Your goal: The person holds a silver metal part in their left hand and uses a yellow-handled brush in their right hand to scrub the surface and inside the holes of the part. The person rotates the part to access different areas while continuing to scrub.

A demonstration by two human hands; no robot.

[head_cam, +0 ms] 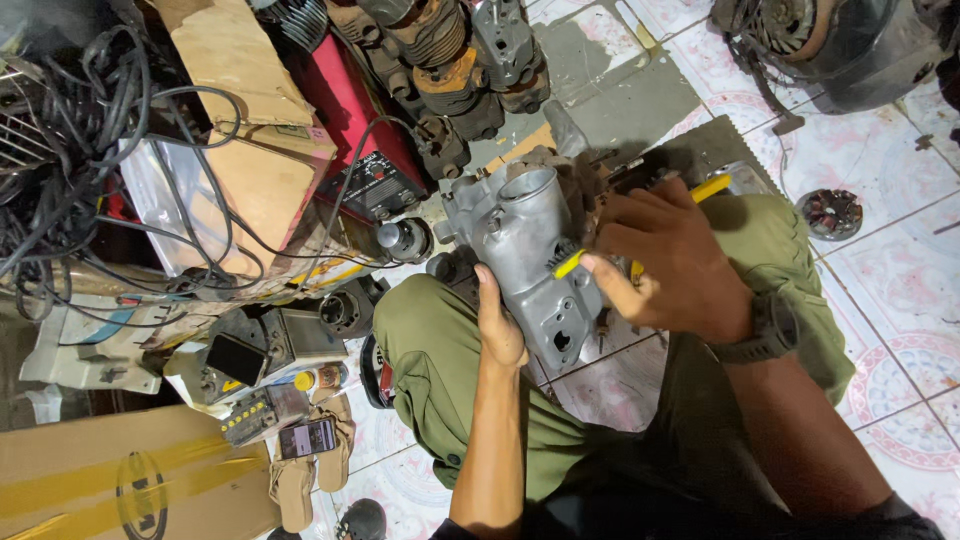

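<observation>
Patterned floor tiles (900, 250), white with pink medallions, spread under me, crowded on one side with a tangle of black cables (70, 130), torn cardboard sheets (250, 160), a red machine case (360, 130) and a row of grimy finned engine cylinders (440, 70). From up here I look straight down at my knees in olive-green trousers (430, 360), and the work sits between them: a cast aluminium engine casing (530, 250), dull grey, lumpy and rounded, with a smooth round bore at its upper end and a small opening near its lower end. My left hand (497, 325) cups the casing from below, its fingers wrapped tight on the lower edge. My right hand (670, 265), a dark watch (770, 325) on the wrist, is closed around a yellow-handled brush (568, 262), whose dark bristled end rests against the casing's side; the yellow handle's far end pokes out past the knuckles. Nearby on the floor lie a flat sandal (295, 480) with a phone (307, 438) on it, a brown cardboard box (120, 480) taped in yellow, and a round magneto-like part (830, 213).
</observation>
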